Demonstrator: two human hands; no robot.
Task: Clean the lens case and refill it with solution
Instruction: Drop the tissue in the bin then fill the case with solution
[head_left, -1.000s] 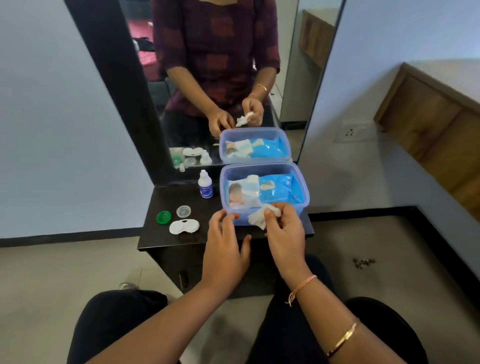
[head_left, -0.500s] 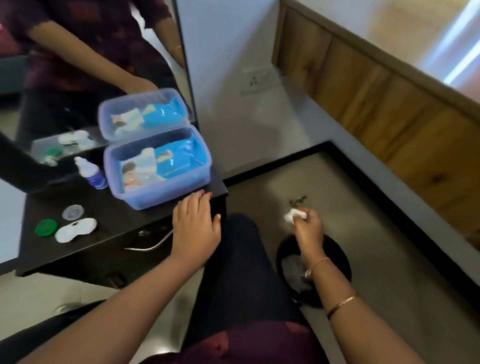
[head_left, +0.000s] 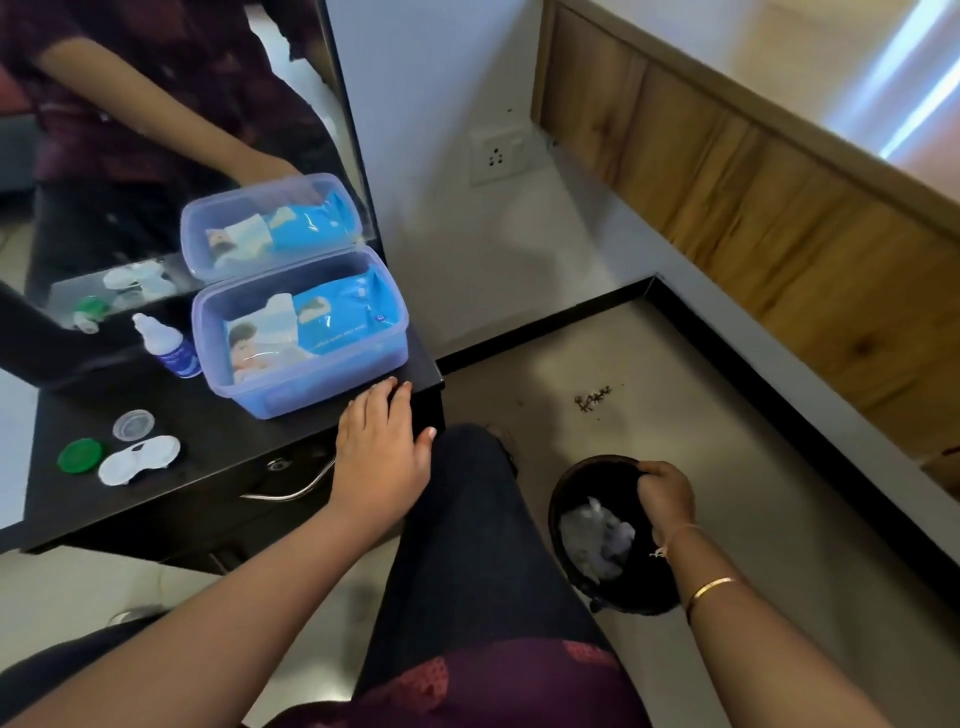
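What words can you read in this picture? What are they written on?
No words here can be read for sure.
On the blue wipes packet in the clear plastic box: a row of small white letters, too blurred to read.
On the small white bottle with a blue label: writing on the label, too small and blurred to read.
On the white wall socket: no words.

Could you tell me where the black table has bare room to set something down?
Bare: the middle of the table, between lens case, solution bottle, box and left hand. Crowded: the left end with the case, green cap and clear cap; the box fills the back right.
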